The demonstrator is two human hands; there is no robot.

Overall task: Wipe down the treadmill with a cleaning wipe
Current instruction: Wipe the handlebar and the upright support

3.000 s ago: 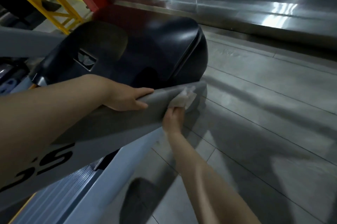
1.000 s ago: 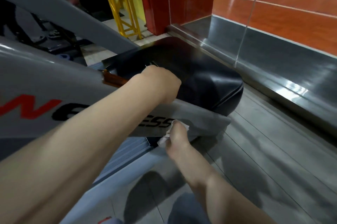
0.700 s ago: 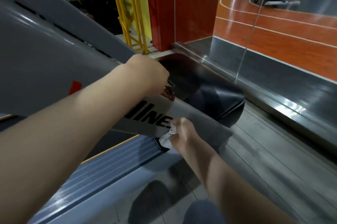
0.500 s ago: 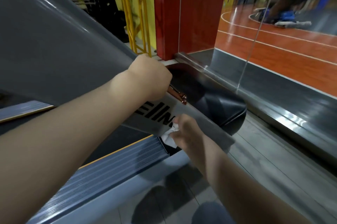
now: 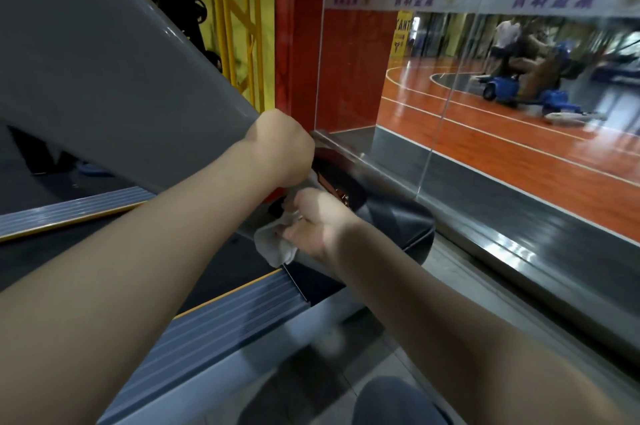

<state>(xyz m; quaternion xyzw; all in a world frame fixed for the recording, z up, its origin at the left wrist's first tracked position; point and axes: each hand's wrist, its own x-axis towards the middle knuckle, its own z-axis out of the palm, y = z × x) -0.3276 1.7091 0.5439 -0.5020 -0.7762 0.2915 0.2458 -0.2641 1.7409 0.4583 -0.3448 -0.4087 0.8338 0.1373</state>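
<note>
The treadmill's wide grey upright (image 5: 104, 78) slants from upper left down to its black motor cover (image 5: 398, 220). A ribbed grey side rail (image 5: 221, 317) with a yellow stripe runs along the dark belt. My left hand (image 5: 282, 144) grips the lower end of the grey upright, fingers curled behind it. My right hand (image 5: 311, 220) presses a crumpled white wipe (image 5: 273, 244) against the grey upright's bottom part, just below the left hand. The fingertips of both hands are hidden.
A glass wall (image 5: 450, 113) on a metal sill (image 5: 519, 241) runs close along the right. A red pillar (image 5: 301, 37) and yellow frame (image 5: 239, 19) stand behind the treadmill. Beyond the glass people ride a blue floor machine (image 5: 512, 89). My knee (image 5: 398, 400) shows at the bottom.
My head has lifted, so the view rose toward the glass and court. Both hands slid up along the grey upright, the right hand with the wipe now closer under the left.
</note>
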